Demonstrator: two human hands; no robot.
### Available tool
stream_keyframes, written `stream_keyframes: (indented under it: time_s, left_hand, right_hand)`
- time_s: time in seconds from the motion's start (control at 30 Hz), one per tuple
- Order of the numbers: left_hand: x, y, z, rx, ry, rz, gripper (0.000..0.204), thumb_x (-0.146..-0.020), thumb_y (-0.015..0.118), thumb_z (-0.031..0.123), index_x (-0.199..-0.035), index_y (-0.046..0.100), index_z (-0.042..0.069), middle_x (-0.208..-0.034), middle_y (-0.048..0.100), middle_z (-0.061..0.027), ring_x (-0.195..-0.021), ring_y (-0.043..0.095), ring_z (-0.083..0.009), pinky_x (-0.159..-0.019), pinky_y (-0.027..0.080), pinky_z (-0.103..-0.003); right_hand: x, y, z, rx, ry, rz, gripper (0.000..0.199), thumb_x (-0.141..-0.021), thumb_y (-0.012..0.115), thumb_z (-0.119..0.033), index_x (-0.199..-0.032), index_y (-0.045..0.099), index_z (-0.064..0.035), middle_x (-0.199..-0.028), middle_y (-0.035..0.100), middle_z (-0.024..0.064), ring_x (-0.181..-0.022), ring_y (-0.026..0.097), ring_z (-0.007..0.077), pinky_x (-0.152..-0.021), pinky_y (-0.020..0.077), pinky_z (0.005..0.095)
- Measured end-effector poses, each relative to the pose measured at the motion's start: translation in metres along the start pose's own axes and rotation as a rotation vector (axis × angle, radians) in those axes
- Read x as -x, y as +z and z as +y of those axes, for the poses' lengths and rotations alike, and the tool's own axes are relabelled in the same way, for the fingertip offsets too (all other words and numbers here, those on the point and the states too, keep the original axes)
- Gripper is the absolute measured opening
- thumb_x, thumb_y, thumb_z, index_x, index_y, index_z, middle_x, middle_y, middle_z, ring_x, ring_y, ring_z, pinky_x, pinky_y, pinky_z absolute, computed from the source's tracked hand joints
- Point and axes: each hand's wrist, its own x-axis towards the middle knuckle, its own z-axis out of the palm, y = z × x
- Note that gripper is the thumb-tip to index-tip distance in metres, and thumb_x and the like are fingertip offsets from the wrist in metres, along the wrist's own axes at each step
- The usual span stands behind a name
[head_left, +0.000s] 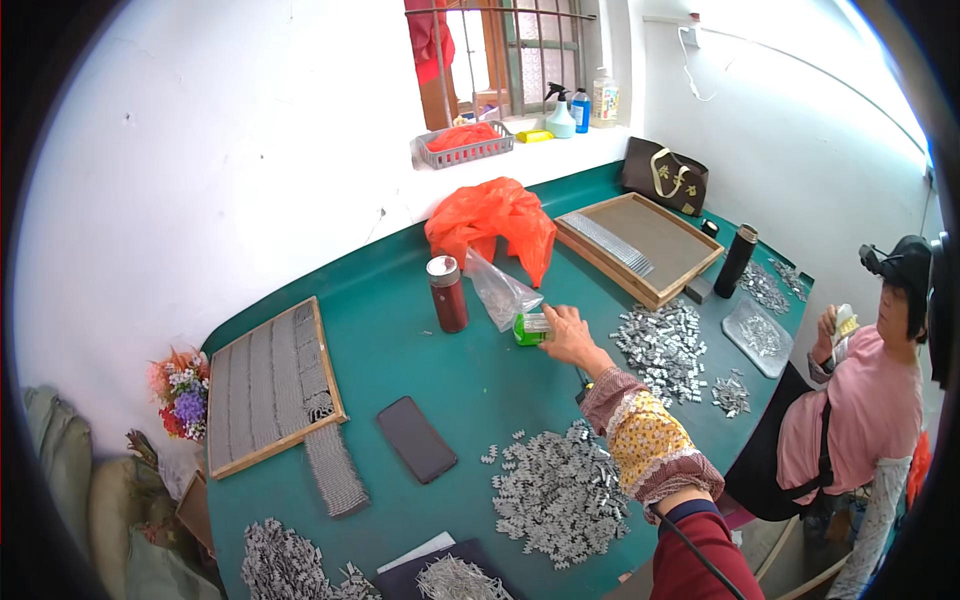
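Note:
My right hand reaches far out over the green table and grips a small green object that lies by a clear plastic bag. My forearm wears a patterned floral sleeve cover. A dark red flask with a silver lid stands just left of the bag. My left hand is out of sight.
Piles of small silver metal pieces lie on the table. Two wooden trays, a black phone, an orange plastic bag and a black bottle stand around. A person in pink sits at the right.

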Motion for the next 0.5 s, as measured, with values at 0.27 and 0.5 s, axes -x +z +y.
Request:
stream_keyframes:
  time_s: [0.27, 0.5]
  left_hand:
    - [-0.097, 0.045, 0.245, 0.351, -0.429, 0.021, 0.018, -0.097, 0.045, 0.000, -0.081, 0.052, -0.003, -0.075, 0.044, -0.0068, -0.061, 0.041, -0.0154, -0.056, 0.036, -0.030]
    - [-0.100, 0.043, 0.240, 0.118, -0.237, -0.011, 0.018, -0.097, 0.048, 0.004, -0.081, 0.054, -0.002, -0.071, 0.046, -0.0039, -0.062, 0.042, -0.0132, -0.056, 0.036, -0.030]
  right_hand:
    - [0.004, 0.018, 0.031, 0.119, 0.013, 0.098, 0.050, -0.073, 0.078, -0.021, -0.113, 0.057, -0.0003, -0.111, 0.060, 0.0186, -0.107, 0.057, 0.0378, -0.089, 0.0448, 0.0507]
    - [-0.011, 0.006, 0.040, -1.023, 0.646, 0.084, 0.041, -0.094, 0.062, -0.033, -0.115, 0.056, 0.0020, -0.108, 0.067, 0.0136, -0.092, 0.068, 0.0284, -0.079, 0.0544, 0.0444]
